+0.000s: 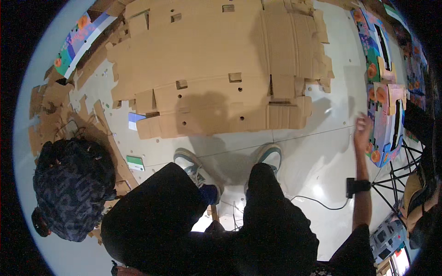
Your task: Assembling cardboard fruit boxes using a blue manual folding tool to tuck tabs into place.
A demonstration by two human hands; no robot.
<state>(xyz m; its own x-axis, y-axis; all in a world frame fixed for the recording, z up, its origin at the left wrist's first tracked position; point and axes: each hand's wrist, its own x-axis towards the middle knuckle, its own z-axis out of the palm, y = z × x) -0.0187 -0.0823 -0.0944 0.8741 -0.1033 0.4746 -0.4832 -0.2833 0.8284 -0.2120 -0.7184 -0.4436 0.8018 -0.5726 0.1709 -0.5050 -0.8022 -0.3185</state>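
My right hand (363,126) is stretched forward on the right, beside the left side of a flower-printed cardboard box (381,124). Its fingers look loosely bent and a little apart, with nothing visible in them. Whether they touch the box I cannot tell. A dark band with a small block (357,187) is strapped on that wrist. At the lower left edge, a bit of skin that appears to be my left hand (129,271) shows below my thigh; its fingers are hidden. In front of my shoes lies a large flat, brown cardboard sheet (207,50) with slots and holes.
A second printed box (374,43) stands beyond the first. Another person's head in a dark patterned covering (76,188) is at the left, near cardboard scraps (46,106). A cable (317,204) crosses the floor near my right knee. Black wire rods (396,177) stand at the right.
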